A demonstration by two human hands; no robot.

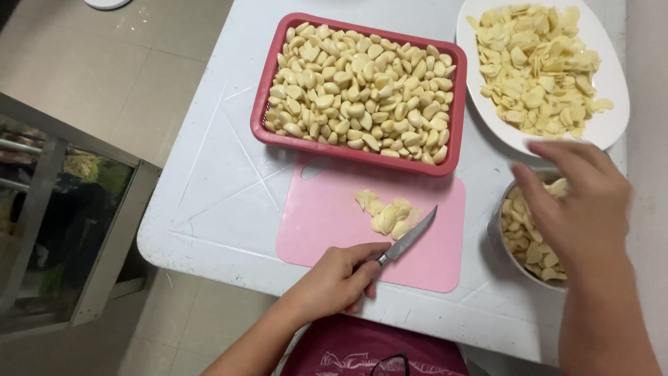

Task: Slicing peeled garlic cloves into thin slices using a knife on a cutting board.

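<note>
Carrying everything here is a white tabletop (209, 188), and the left hand (337, 278) rests at its near edge with its grip wrapped tight around the handle of a small knife (409, 238). Just beyond that grip lies a pink cutting board (327, 223), and past the board's far edge sits a red basket (268, 90) heaped with whole peeled garlic cloves (358, 87). Further off, away to the right of the knife grip, a white plate (612, 76) holds a spread of sliced garlic.

The right hand (577, 209) hovers over a metal bowl (497, 237) of garlic pieces, fingers curled loosely downward and blurred; whether its grip has closed on anything cannot be told.

The knife's long axis runs from the left grip up and to the right, its tip pointing toward a small pile of cut garlic (386, 212) on the board. That pile lies just ahead of the blade, touching or nearly touching its edge. It is well nearer the left hand than the right, which stands apart over the bowl.
</note>
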